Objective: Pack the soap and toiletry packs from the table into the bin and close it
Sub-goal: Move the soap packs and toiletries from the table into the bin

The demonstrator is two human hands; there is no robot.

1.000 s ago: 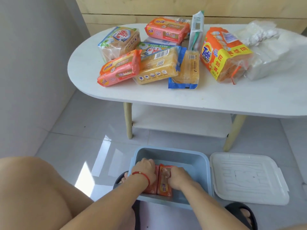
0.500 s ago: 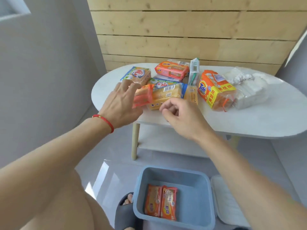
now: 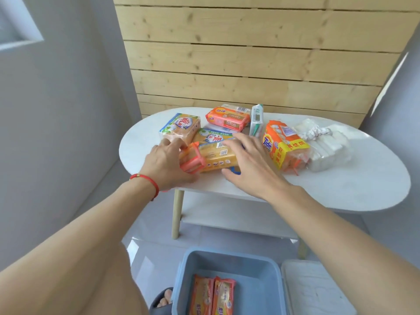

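Note:
Soap and toiletry packs lie bunched on the white oval table (image 3: 341, 185). My left hand (image 3: 167, 163) grips the left end of an orange-pink soap pack (image 3: 191, 161), with the thumb at its near side. My right hand (image 3: 250, 162) lies with straight, spread fingers over the yellow soap pack (image 3: 216, 155) beside it, thumb at the pack's near edge. On the floor below stands the open blue bin (image 3: 256, 278) with two orange soap packs (image 3: 212, 296) side by side inside. Its white lid (image 3: 318, 292) lies to the right of it.
Further back on the table are a green-blue soap pack (image 3: 179, 127), an orange pack (image 3: 227, 118), an upright toothbrush box (image 3: 256, 119), a Tide pack (image 3: 284, 144) and white wrapped packs (image 3: 325, 146). My knee fills the lower left. A slippered foot (image 3: 162, 301) touches the bin.
Both hands left the bin, where they set two orange packs, and rose to the table. The left hand now grips the orange-pink pack and the right has come down on the yellow one.

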